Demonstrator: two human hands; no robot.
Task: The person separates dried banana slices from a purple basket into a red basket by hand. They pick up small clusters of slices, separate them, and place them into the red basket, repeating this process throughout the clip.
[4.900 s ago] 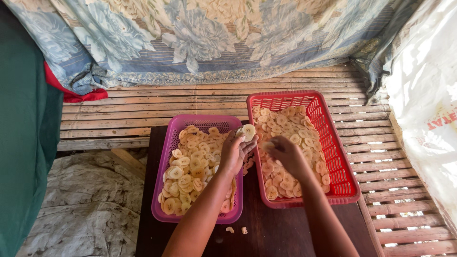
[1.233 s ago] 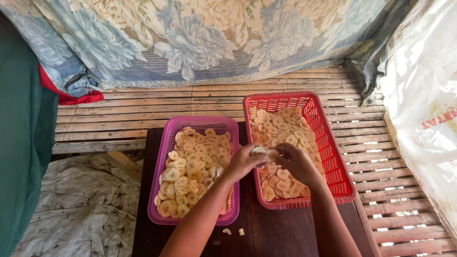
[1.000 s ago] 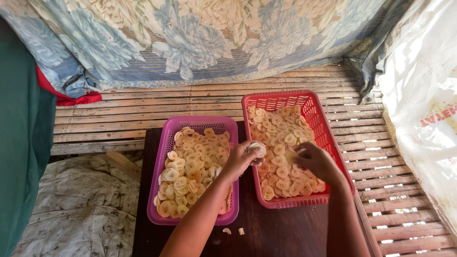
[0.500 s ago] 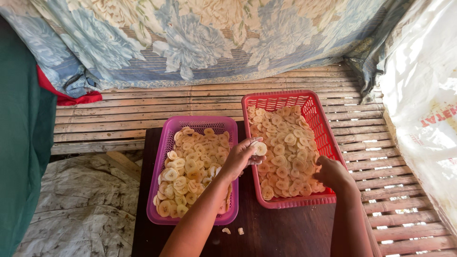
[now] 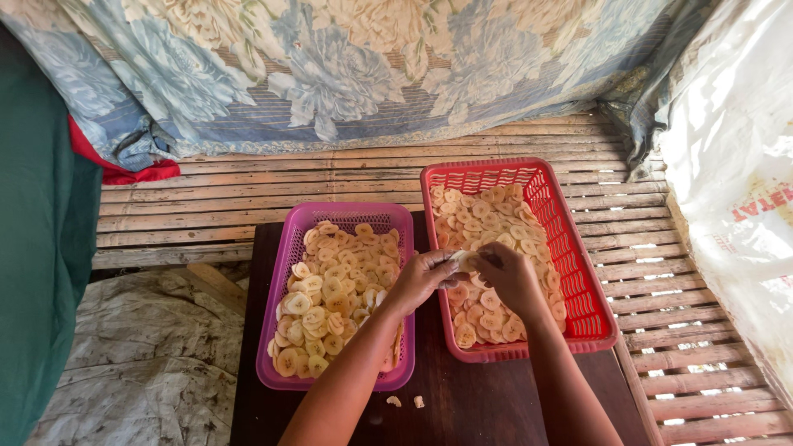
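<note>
Head view is looking straight down at a dark wooden table (image 5: 487, 405) that is carrying two plastic baskets side by side. The purple basket (image 5: 285, 330) is sitting on the left and the red basket (image 5: 578, 239) on the right, their long sides lying just beside each other. Both are holding heaps of pale round banana slices: the slices in the purple basket (image 5: 330, 301) are filling it almost to the rim, and the slices in the red basket (image 5: 483, 219) are covering its floor.

Both hands are meeting over the near left edge of the red basket. The left hand (image 5: 423, 279) is curling its fingers and pinching one pale banana slice (image 5: 459, 259) between thumb and fingertips. The right hand (image 5: 512, 277) is also closing in, its fingertips touching the same slice from the other side, so the piece is being held between the two hands, above the red basket's slices and close to the gap between the baskets.

Two small crumbs (image 5: 406, 401) are lying on the table in front of the purple basket. The table is standing on a slatted bamboo platform (image 5: 206, 198). A floral cloth (image 5: 330, 66) is hanging behind, a green sheet (image 5: 37, 272) is hanging at the left, a white sack (image 5: 735, 165) is leaning at the right, and a grey tarp (image 5: 140, 363) is lying at lower left.
</note>
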